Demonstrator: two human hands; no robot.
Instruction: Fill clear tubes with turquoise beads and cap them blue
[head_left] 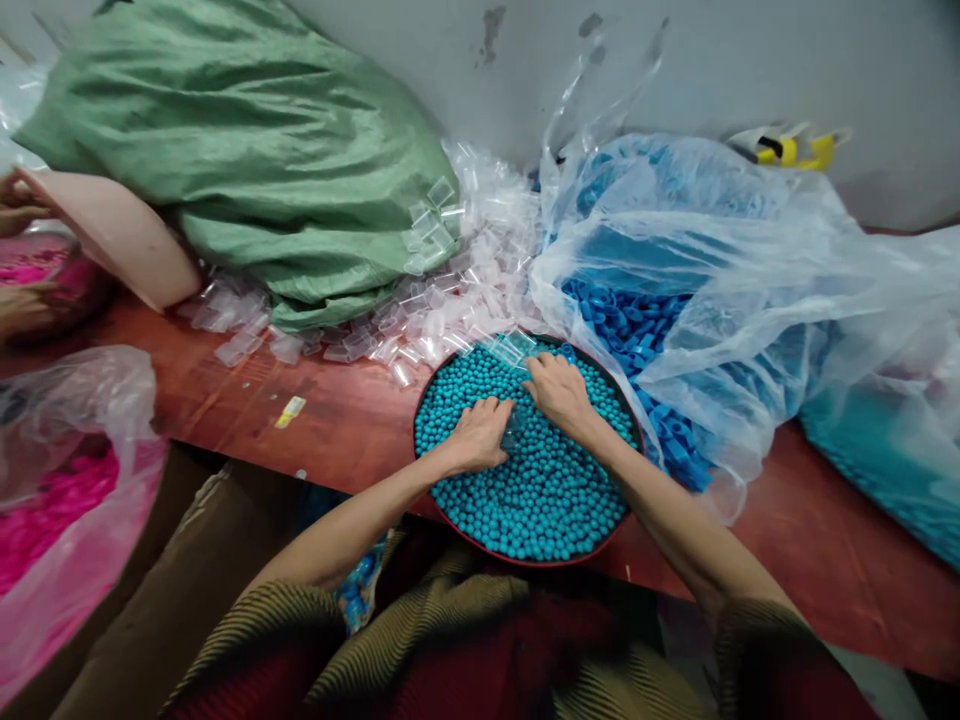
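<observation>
A round tray with a dark red rim is full of small turquoise balls. My left hand is closed over the balls, its fingers curled on a small clear plastic container that is partly hidden. Beside it, my right hand bends its fingers down at the back of the tray, with the fingertips at other clear plastic containers. Whether these fingers grip one is hard to make out. A blue ring-like piece lies just behind the right hand.
Many clear containers spill from a green sack behind the tray. To the right, a plastic bag holds blue pieces. Another person's hand and a pink basin are at left, above a bag of pink pieces.
</observation>
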